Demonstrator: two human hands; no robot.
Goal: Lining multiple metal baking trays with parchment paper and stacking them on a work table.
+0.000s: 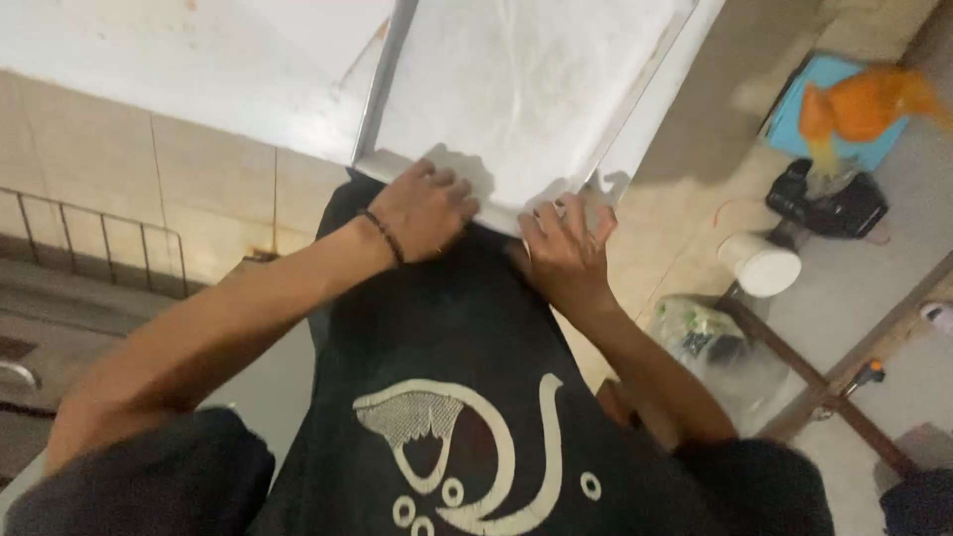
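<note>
Both hands sit on the near edge of the tray [516, 89], left hand [427, 210] just left of the right hand [566, 248], with a cup [760, 266] and plastic bag [707, 335] on the floor off right.

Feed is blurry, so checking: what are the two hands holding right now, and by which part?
Both hold the metal tray by its near edge: the left hand toward the near-left corner, the right hand toward the near-right corner, fingers curled over the rim.

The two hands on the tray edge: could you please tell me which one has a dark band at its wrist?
The left hand has it: a dark band circles its wrist. The right hand, gripping the same near edge of the metal tray, has a bare wrist.
</note>
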